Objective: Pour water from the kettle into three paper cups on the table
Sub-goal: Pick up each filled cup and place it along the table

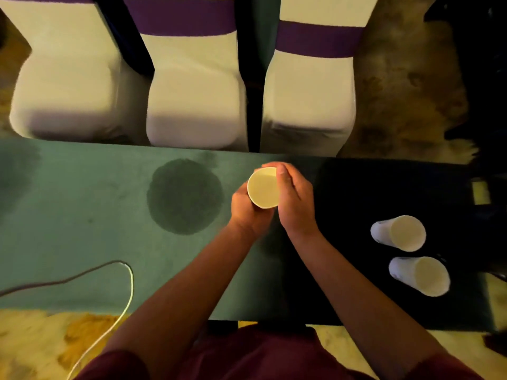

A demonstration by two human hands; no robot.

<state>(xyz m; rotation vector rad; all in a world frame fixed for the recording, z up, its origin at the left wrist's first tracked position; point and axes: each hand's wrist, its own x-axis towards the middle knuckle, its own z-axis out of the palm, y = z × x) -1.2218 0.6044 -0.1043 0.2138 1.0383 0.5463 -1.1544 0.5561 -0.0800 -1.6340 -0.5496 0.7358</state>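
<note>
both hands on one paper cup (pixel 262 187) above the green table (pixel 82 204): left hand (pixel 247 207) curled under it, right hand (pixel 293 196) wrapped round its side. two more cups (pixel 399 233) (pixel 421 275) stand well to the right, near each other.

Held paper cup (pixel 264 187) over worktop (pixel 82 215) centre, between left hand (pixel 247 209) and right hand (pixel 295 200); two cups (pixel 399 233) (pixel 419 276) stand on worktop to the right, one nearer; cable (pixel 120 297) near-left; three chairs (pixel 196 105) behind far edge.
</note>
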